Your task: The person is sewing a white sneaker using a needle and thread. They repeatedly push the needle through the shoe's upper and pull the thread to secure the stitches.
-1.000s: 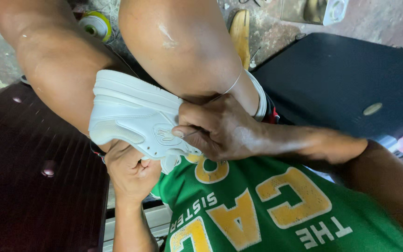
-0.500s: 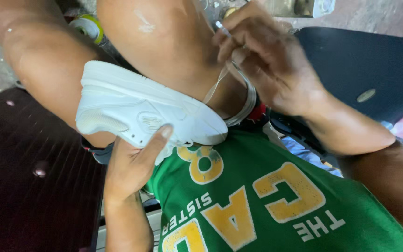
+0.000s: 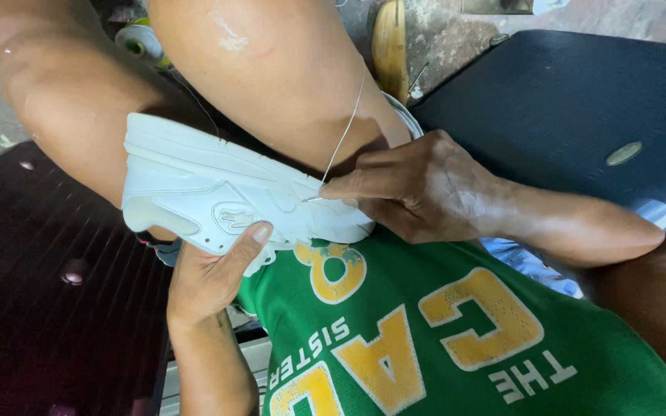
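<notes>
A white sneaker [image 3: 210,192] lies on its side between my bare knees, sole toward the left. My left hand [image 3: 213,273] cups it from below, thumb pressed on the side panel. My right hand [image 3: 418,189] pinches a thin needle [image 3: 314,199] at the shoe's upper near the toe end. A pale thread [image 3: 344,127] runs taut from the needle up across my right knee. My green shirt with yellow letters [image 3: 441,339] fills the lower right.
A dark blue padded seat [image 3: 580,100] sits at the upper right. A dark ribbed mat [image 3: 48,308] covers the left. A spool of thread [image 3: 139,38] and a wooden tool [image 3: 388,46] lie on the rough floor above my knees.
My right hand has come down from pulling the thread high above the knee and is back at the shoe's upper with the needle. The left hand still cradles the shoe.
</notes>
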